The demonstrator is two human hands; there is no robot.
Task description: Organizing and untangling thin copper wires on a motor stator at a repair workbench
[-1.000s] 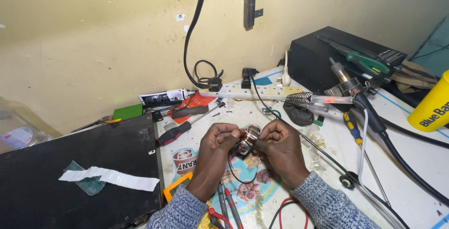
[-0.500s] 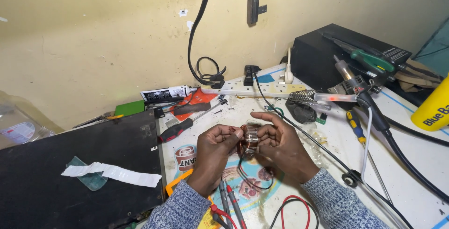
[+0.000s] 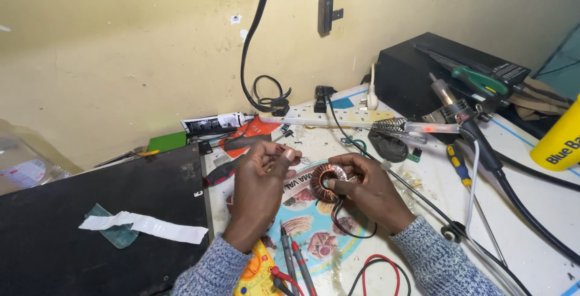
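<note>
The right hand (image 3: 368, 190) pinches a copper-wound coil (image 3: 327, 182), a ring with an open centre, thumb on its near rim and fingers curled behind, so the ring stands tilted toward the camera and its windings face up for viewing. The coil hangs just above the bench, at the middle of the scene. The left hand (image 3: 261, 178) sits just left of it, fingertips pressed together near a thin wire end; whether it truly grips the wire is too small to tell. A black lead (image 3: 344, 226) loops down from the coil toward the near edge.

Meter probes (image 3: 294, 263) and a yellow meter (image 3: 257, 272) lie near, between the forearms, within easy reach. A soldering iron (image 3: 459, 112) rests on its spring stand (image 3: 389, 127) to the far right, tip held away from the hands. A white power strip (image 3: 335, 116) runs along the far edge. The bench (image 3: 423, 211) is white and cluttered, with a printed sheet (image 3: 314, 229) under the work and a black panel (image 3: 90, 223) on the left bearing a strip of white tape (image 3: 145, 226). Behind is a scuffed yellow wall (image 3: 121, 48).
</note>
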